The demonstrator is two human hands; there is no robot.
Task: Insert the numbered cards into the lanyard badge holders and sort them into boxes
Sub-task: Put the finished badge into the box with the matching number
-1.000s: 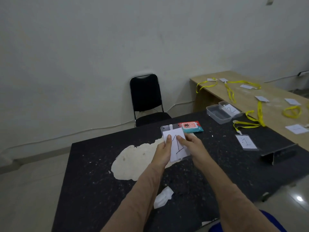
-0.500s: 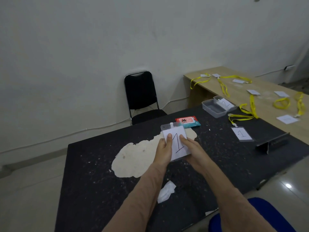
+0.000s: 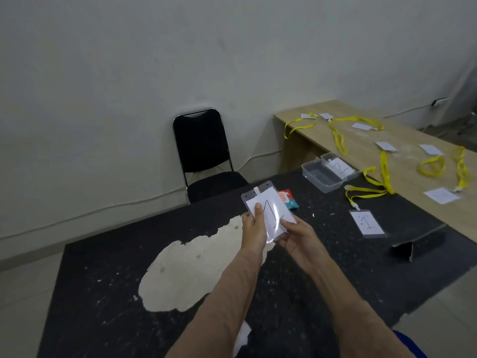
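Note:
Above the black table (image 3: 98, 301) I hold a clear badge holder (image 3: 260, 193) with a white card marked "1" (image 3: 271, 209) at it. My left hand (image 3: 254, 231) grips the holder's left edge, thumb on the card. My right hand (image 3: 296, 239) pinches the lower right corner of card and holder. How far the card sits inside the sleeve I cannot tell. Two clear boxes (image 3: 321, 177) stand at the table's far right; the further one holds a badge marked "2" (image 3: 339, 166). A filled badge marked "1" (image 3: 367, 223) on a yellow lanyard (image 3: 366, 191) lies on the table.
A wooden table (image 3: 361, 151) at right carries several yellow lanyards, badge holders and white cards. A red and teal packet (image 3: 289, 200) lies behind my hands. A black chair (image 3: 204, 151) stands by the wall. A dark stand (image 3: 418, 245) sits at the right edge, crumpled paper (image 3: 242, 334) near me.
My view has swung a little leftward and down. My right hand has slid from the card's middle down to its lower right corner; the badge holder now tilts slightly.

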